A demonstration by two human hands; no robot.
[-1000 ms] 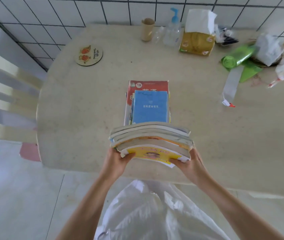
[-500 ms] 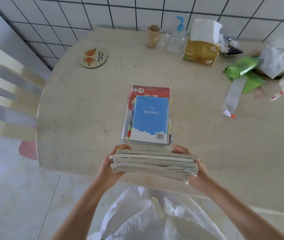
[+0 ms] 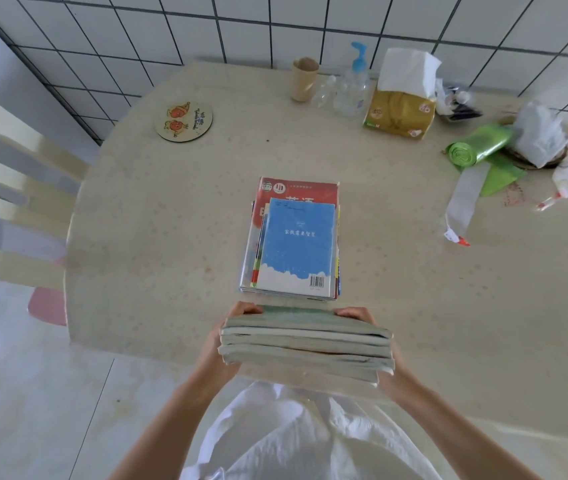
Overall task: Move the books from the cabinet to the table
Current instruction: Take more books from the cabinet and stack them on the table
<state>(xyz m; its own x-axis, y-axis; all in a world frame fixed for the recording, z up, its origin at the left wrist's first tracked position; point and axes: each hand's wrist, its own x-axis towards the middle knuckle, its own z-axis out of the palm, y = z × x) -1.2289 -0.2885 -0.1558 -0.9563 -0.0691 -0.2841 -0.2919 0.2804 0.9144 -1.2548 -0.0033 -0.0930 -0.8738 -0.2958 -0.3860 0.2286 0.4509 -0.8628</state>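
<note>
I hold a stack of several worn books [image 3: 305, 344] level over the near edge of the beige table [image 3: 157, 237], page edges facing me. My left hand [image 3: 221, 344] grips the stack's left side, fingers curled over the far top edge. My right hand [image 3: 379, 341] grips the right side the same way. Just beyond the stack, a pile of books [image 3: 294, 244] lies flat mid-table, with a blue-covered book on top and a red one beneath. The cabinet is out of view.
A round coaster [image 3: 183, 121] lies at the far left. Along the tiled wall stand a paper cup [image 3: 305, 79], a pump bottle [image 3: 353, 88] and a tissue pack [image 3: 402, 98]. Green bags [image 3: 480, 147] and crumpled plastic sit far right. A slatted chair [image 3: 15, 209] stands left.
The stack in my hands has come down and levelled out, so its yellow underside no longer shows. It has also drawn back from over the flat pile to just short of it.
</note>
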